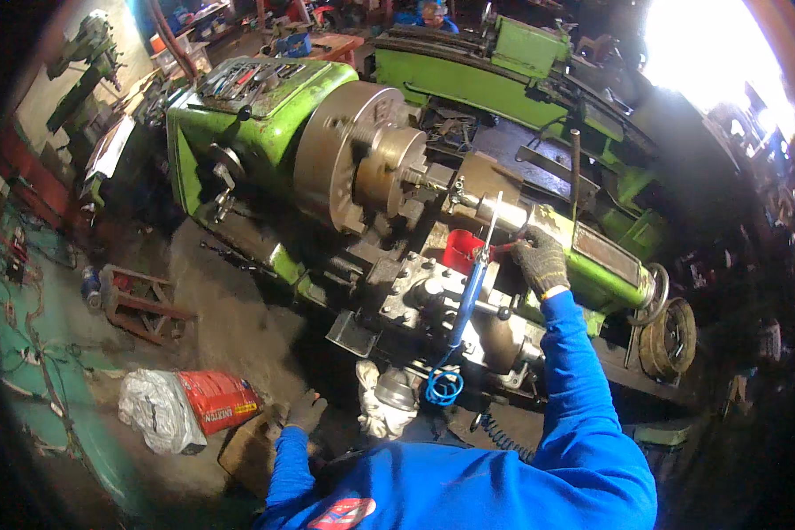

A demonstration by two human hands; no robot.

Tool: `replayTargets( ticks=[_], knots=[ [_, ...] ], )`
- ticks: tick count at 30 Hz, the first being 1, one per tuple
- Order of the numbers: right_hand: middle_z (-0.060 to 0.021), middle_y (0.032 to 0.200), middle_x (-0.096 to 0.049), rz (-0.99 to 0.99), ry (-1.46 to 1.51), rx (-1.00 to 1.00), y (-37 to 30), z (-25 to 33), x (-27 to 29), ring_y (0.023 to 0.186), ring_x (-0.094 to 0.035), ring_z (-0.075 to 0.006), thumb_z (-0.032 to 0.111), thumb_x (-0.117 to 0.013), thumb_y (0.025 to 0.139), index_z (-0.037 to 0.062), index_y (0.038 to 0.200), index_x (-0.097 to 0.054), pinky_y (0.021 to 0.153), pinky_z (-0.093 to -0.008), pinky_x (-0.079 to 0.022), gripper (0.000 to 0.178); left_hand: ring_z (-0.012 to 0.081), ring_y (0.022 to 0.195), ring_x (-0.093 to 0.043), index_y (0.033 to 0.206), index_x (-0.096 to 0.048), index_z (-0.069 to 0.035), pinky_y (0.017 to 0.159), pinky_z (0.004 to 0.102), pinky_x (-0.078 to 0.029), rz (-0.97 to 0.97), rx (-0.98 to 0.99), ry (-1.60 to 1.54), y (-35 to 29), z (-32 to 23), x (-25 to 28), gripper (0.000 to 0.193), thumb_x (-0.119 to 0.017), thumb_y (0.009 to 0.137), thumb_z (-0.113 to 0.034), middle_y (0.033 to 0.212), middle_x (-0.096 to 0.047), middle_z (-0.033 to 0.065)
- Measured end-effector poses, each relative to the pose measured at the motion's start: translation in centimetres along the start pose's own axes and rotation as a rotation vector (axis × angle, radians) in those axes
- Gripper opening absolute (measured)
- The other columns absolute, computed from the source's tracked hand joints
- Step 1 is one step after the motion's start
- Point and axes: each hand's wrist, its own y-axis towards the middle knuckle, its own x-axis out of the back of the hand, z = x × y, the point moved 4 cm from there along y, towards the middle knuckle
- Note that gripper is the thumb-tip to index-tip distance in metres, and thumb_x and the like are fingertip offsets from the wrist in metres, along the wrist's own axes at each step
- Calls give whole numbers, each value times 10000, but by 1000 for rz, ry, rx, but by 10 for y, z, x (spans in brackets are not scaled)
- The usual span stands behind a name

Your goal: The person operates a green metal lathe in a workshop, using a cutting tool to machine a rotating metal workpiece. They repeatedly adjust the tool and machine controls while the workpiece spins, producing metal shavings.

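My right hand (541, 259), in a dark knitted glove, is at the front of the green tailstock (602, 263) of a lathe. Its fingers are curled, and a thin reddish piece shows beside them; what they grip is unclear. Just left of it sits a red cup-like container (462, 251). A blue tool with a long metal tip (471, 300) leans across the carriage, its blue coiled cord (444, 386) hanging below. My left hand (306, 412), also gloved, is low by my body, fingers apart and apparently holding nothing. White rags (371, 411) lie near it.
The lathe's big chuck (344, 155) holds a round metal workpiece (391, 170). The tool post (433, 296) and its levers stand in front. On the floor are a red and white sack (216, 402) and a small stool (146, 305). Another person (435, 16) is at the far back.
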Motion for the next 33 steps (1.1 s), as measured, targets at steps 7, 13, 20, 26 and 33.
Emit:
replayTargets(
  ticks=[7, 13, 20, 26, 33],
  knots=[
    [-219, 1034, -735, -37, -144, -106, -13, 40, -16, 1013, -695, -405, 272, -672, 847, 65, 1038, -755, 911, -475, -536, 293, 362, 1349, -566, 1462, -544, -8, 1147, 434, -429, 100, -9, -22, 19, 49, 7, 719, -618, 938, -495, 1452, -612, 168],
    [-215, 1073, -740, 41, -189, -277, -16, 29, -33, 1064, -701, -392, 333, -692, 869, 77, 1064, -758, 921, -452, -539, 328, 396, 1255, -620, 1352, -633, -54, 1070, 468, -476, 147, 48, 138, 7, 105, 20, 639, -615, 911, -516, 1358, -659, 201],
    [-186, 986, -753, -210, -4, -385, -49, -42, -3, 945, -718, -294, 355, -678, 937, 9, 1152, -712, 852, -404, -544, 409, 409, 1162, -656, 1207, -680, -41, 998, 491, -497, 118, 24, 134, 16, 177, 14, 581, -630, 889, -524, 1215, -701, 237],
    [-136, 920, -708, -479, 383, -384, -195, 5, 45, 852, -637, -209, 255, -590, 990, -17, 1058, -701, 790, -385, -505, 303, 420, 1185, -653, 1246, -696, -84, 1019, 503, -496, 46, 122, 138, -1, 188, 0, 526, -571, 942, -494, 1252, -697, 215],
    [-90, 1146, -663, -604, 490, -654, -435, -107, -14, 801, -652, -216, 6, -610, 954, -33, 1374, -571, 768, -389, -565, 424, 420, 1253, -617, 1296, -695, -105, 1049, 536, -475, 245, -69, 503, 10, 186, -69, 500, -520, 999, -468, 1333, -667, 210]
  ],
)
